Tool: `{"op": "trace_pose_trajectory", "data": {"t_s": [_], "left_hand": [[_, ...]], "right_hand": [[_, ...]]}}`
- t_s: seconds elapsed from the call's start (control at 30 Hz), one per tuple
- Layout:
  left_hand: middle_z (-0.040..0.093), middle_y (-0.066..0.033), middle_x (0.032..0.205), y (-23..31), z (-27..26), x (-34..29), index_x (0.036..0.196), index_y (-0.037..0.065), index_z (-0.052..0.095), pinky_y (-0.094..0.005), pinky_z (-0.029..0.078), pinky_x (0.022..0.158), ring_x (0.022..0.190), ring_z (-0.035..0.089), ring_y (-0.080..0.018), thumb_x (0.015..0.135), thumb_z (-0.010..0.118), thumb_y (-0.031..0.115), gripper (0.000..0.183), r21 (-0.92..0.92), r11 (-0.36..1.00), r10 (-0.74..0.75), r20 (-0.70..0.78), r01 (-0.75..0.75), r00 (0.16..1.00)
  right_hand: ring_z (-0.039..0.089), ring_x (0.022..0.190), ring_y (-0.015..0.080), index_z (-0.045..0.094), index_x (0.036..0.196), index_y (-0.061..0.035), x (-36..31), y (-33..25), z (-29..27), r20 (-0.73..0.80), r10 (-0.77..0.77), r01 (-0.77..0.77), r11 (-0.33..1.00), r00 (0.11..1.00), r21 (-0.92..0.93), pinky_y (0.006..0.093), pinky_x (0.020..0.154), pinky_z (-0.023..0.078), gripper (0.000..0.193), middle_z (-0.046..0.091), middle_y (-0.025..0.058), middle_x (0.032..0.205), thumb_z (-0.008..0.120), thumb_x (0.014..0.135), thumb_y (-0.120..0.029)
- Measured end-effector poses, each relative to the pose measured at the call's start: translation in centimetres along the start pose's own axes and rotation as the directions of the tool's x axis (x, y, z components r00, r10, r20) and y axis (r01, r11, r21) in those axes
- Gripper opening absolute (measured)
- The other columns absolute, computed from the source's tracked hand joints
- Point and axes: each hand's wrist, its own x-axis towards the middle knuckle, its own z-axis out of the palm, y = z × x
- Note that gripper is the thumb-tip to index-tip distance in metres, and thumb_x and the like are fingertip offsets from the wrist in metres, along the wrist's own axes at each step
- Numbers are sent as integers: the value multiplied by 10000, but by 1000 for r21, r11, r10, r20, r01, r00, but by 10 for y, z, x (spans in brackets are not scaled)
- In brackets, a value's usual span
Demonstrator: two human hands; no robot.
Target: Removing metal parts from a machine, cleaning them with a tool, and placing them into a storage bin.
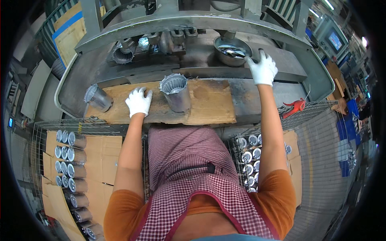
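Note:
My left hand (138,102), in a white glove, lies on a worn brown cardboard sheet (213,102) with its fingers apart and nothing in them. To its right stands a grey metal cup with a ribbed inside (177,96). A similar metal cup (98,98) leans at the sheet's left end. My right hand (262,69), also gloved in white, is raised beside a round metal bowl (233,52), thumb and fingers spread. A small dark spot shows at one fingertip; I cannot tell what it is. The bowl holds shiny pieces and dark liquid or scraps.
A grey machine frame (193,23) crosses the far side, with another ribbed cup (122,55) under it. Wire crates with rows of metal cups (76,154) stand at left and right. A red air gun (295,107) lies on the right crate's edge. A control screen (334,41) stands far right.

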Motion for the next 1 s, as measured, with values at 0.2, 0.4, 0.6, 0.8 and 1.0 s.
{"op": "trace_pose_trajectory", "data": {"t_s": [0.2,0.4,0.6,0.8,1.0], "left_hand": [[598,-57,1206,-3,1,-5,1102,167,655,-459,372,963,1164,512,-263,859,547,478,409,-19,1000,-8,-41,7,999],[579,-77,1244,-1,3,-4,1118,155,654,-475,340,983,1216,473,-278,867,535,465,416,-59,998,-28,-26,27,999],[576,-58,1244,-2,3,-4,1114,168,656,-452,345,988,1209,477,-261,869,539,475,410,-63,998,-17,-42,14,999],[582,-58,1238,-3,-1,-4,1105,165,661,-452,341,994,1211,480,-261,880,531,460,394,-100,994,-33,-17,31,999],[608,-68,1197,-4,-1,-3,1095,158,664,-448,352,988,1182,501,-271,883,530,446,382,-135,990,-42,-43,36,998]], "right_hand": [[624,950,353,677,1037,-55,21,-13,5,626,94,-406,832,774,378,380,835,469,486,670,196,965,560,854,-489],[649,951,234,692,1065,-45,0,-57,9,415,138,-415,569,899,710,321,872,464,398,696,139,1019,666,847,-376],[631,878,297,701,1019,-81,16,-150,0,85,-104,-6,602,991,798,358,828,479,291,674,152,935,672,822,-293],[640,774,357,725,885,-110,60,-216,11,153,-274,114,756,950,645,428,727,504,365,659,179,771,629,796,-451],[652,740,313,730,891,-81,77,-166,20,92,-75,7,806,993,591,391,706,500,352,682,162,796,658,808,-415]]}}
